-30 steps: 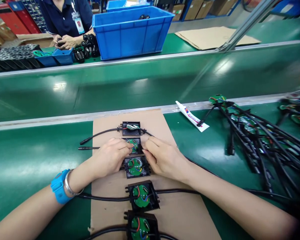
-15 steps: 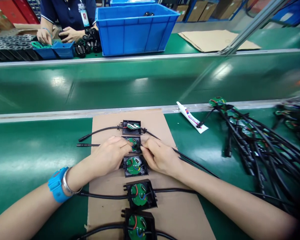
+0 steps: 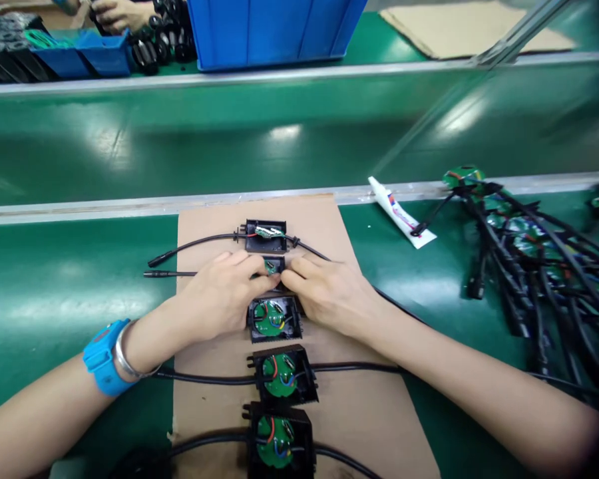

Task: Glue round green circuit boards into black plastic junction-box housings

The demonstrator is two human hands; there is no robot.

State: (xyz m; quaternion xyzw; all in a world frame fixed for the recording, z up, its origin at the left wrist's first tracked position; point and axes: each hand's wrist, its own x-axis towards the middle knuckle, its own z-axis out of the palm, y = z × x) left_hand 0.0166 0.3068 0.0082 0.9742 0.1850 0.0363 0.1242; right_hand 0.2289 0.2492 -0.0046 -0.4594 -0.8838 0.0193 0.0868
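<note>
Several black housings with green circuit boards and cables form a column on a cardboard sheet (image 3: 219, 412). Both hands meet at the second housing (image 3: 274, 265) from the top and cover much of it. My left hand (image 3: 229, 293) is closed at its left side, thumb and fingertips on the board. From the right, my right hand (image 3: 324, 293) pinches at the housing's edge; what lies between the fingers is hidden. Above them is the top housing (image 3: 265, 238), its board tilted. Just below, a third housing (image 3: 274, 319) holds a flat round board.
A white tube (image 3: 399, 216) lies right of the cardboard, beside a heap of cabled boards (image 3: 524, 233). Across the metal rail stand a large blue bin (image 3: 279, 33), small blue trays (image 3: 102, 54) and black parts. Another person's hand (image 3: 122, 14) is at the upper left.
The view has tipped downward, cutting off more of the far bench. My left thumb and fingers have moved further over the second housing's board, and my right fingers have closed in beside them.
</note>
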